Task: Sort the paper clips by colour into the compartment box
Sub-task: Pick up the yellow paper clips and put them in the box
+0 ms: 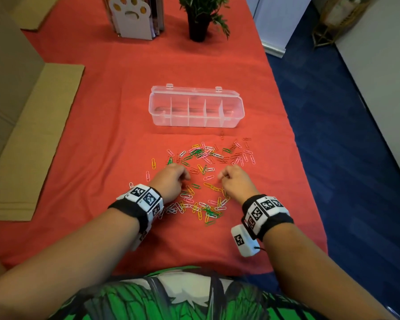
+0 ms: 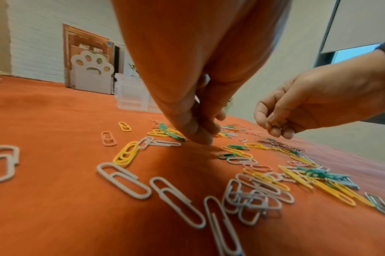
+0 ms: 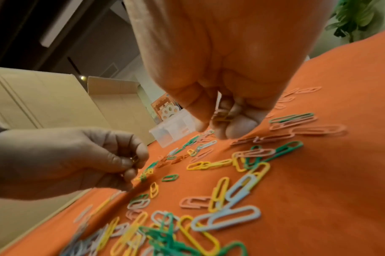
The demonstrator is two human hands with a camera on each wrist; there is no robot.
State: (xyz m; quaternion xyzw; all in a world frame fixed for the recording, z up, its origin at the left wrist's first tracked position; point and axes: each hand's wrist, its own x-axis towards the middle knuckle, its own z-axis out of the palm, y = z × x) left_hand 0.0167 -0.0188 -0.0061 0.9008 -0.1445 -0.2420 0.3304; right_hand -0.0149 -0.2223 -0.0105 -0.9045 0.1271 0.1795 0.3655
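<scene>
Several paper clips in white, yellow, green, pink and red lie scattered on the red cloth. Beyond them stands the clear compartment box, lid open, with no clips visible in its compartments. My left hand hovers low over the pile with fingers curled, pinching a small clip between thumb and fingers. My right hand is just right of it, fingers bunched round a few clips; their colour is hard to tell. Fingertips of the left hand point down close to the cloth.
Flat cardboard sheets lie along the left side. A white paw-shaped holder and a potted plant stand at the far end. The table's right edge drops to a blue floor.
</scene>
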